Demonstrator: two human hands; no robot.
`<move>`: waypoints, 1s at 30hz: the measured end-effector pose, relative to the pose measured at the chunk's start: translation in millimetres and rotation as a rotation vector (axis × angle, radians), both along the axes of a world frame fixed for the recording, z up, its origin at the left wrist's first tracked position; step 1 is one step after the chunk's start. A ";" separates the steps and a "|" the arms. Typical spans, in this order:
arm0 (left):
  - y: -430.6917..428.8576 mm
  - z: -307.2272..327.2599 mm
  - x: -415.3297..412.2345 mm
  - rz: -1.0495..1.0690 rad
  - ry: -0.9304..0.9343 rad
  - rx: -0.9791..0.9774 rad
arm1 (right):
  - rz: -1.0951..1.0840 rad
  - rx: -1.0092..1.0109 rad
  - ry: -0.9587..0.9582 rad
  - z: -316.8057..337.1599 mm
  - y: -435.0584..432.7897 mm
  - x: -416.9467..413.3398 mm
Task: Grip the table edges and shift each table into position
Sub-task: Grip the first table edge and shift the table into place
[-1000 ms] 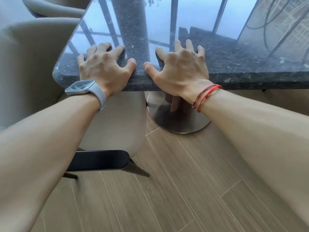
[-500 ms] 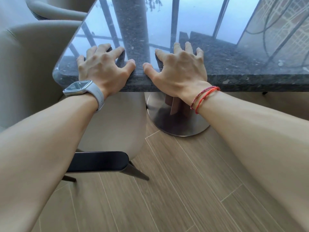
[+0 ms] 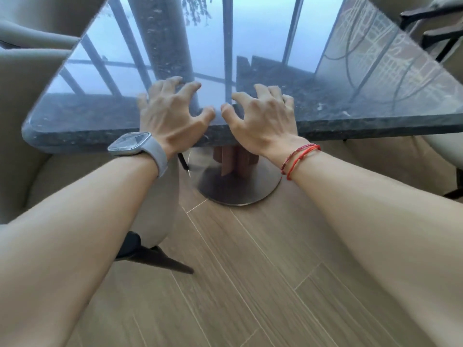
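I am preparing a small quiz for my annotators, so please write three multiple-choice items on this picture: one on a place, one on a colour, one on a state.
1. Where is the watch? A) left wrist B) right wrist C) on the floor
2. What colour are the wrist strings? A) blue B) red C) green
3. What do the left hand and right hand do? A) hang free B) press bent fingers on the table near its edge C) hold a chair
Answers: 1 A, its band circles the left wrist. 2 B, they show red on the right wrist. 3 B, fingertips lie on the dark top.
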State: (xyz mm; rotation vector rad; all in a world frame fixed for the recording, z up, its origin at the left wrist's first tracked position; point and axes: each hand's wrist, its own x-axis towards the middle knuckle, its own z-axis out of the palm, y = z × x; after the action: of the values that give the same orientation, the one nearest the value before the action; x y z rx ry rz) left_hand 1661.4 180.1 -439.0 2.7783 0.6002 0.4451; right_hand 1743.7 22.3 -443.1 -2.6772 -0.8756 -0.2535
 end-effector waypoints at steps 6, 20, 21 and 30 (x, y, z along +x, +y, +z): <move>-85.5 -0.9 52.0 -0.125 0.023 0.004 | -0.173 -0.052 -0.005 5.7 -88.3 42.1; -122.6 -22.4 98.9 -0.046 0.116 0.164 | -0.228 0.088 -0.057 -18.2 -127.4 91.3; -123.2 -21.6 99.2 -0.043 0.113 0.158 | -0.222 0.099 -0.060 -18.0 -128.1 91.3; -126.6 -20.6 105.8 -0.022 0.120 0.199 | -0.178 0.130 -0.128 -23.7 -130.0 102.3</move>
State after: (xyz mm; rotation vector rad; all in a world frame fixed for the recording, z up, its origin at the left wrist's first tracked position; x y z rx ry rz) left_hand 1767.2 53.5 -459.7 3.0156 0.5800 0.3532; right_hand 1845.9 -107.7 -466.8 -2.6412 -0.6319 -0.5104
